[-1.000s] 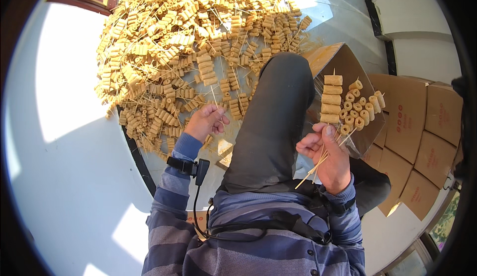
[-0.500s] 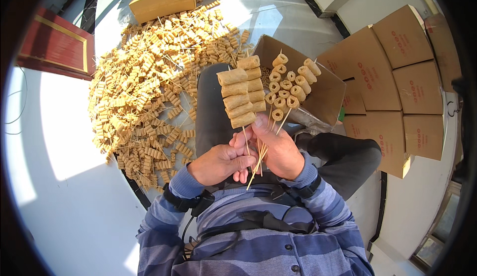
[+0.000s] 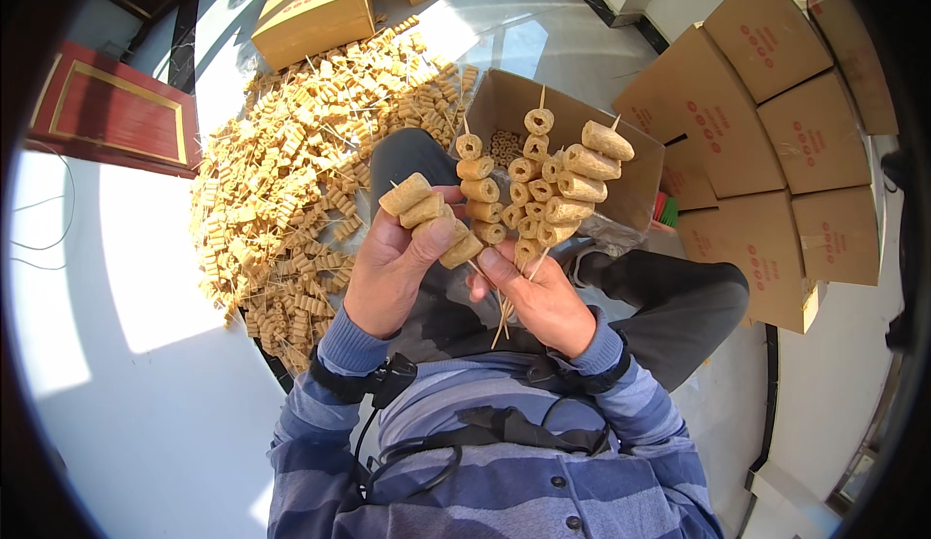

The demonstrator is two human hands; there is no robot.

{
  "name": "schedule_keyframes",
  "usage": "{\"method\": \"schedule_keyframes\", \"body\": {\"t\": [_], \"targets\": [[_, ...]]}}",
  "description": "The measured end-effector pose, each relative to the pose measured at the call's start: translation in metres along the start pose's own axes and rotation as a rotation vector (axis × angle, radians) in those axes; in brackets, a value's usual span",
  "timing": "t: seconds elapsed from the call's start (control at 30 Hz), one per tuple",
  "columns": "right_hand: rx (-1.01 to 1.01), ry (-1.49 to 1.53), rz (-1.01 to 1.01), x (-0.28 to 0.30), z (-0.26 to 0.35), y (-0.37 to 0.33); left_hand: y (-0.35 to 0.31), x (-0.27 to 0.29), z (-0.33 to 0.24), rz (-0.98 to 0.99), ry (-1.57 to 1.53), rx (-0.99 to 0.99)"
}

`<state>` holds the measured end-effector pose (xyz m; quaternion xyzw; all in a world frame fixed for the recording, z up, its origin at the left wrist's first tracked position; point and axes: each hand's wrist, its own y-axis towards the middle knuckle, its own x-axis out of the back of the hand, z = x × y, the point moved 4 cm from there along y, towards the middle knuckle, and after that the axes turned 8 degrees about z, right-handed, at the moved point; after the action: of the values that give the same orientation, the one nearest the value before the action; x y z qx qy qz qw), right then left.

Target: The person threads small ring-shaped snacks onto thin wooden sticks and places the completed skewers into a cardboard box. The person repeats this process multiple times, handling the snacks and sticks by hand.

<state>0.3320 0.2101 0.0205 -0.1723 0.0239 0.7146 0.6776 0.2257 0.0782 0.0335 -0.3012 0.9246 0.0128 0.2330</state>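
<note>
Several wooden skewers threaded with hollow tan food rolls (image 3: 536, 183) fan upward from my right hand (image 3: 543, 301), which is closed around their bare stick ends. My left hand (image 3: 393, 272) grips one more skewer of rolls (image 3: 424, 211) by the rolls themselves, thumb on top and fingers behind. That skewer tilts to the upper left, its lower stick running toward my right thumb. Behind the bunch, an open cardboard box (image 3: 621, 166) holds more rolls at its bottom, partly hidden by the skewers.
A large heap of skewered rolls (image 3: 301, 151) covers the floor to the left. Cardboard boxes (image 3: 315, 15) stand behind it, and stacked cartons (image 3: 747, 142) line the right. A red wooden panel (image 3: 116, 108) is at far left. My dark-trousered knees (image 3: 669, 311) surround the working spot.
My left hand has moved up from the stick ends onto the rolls of one skewer, tilting it leftward. The skewers in my right hand have spread apart.
</note>
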Motion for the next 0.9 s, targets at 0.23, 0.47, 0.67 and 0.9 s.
{"method": "schedule_keyframes", "body": {"t": [0.23,0.47,0.67,0.9], "targets": [[-0.297,0.292,0.199,0.002,-0.006,-0.023,0.002,-0.009,0.004,0.124,-0.148,-0.063],[-0.323,0.274,0.32,-0.003,-0.005,-0.027,0.001,-0.02,0.015,0.072,-0.354,-0.056],[-0.289,0.252,0.077,0.017,-0.002,-0.03,0.001,0.004,0.009,0.029,-0.64,-0.118],[-0.251,0.423,0.292,0.006,-0.001,-0.04,0.01,-0.01,0.016,0.054,-0.707,-0.072]]}}
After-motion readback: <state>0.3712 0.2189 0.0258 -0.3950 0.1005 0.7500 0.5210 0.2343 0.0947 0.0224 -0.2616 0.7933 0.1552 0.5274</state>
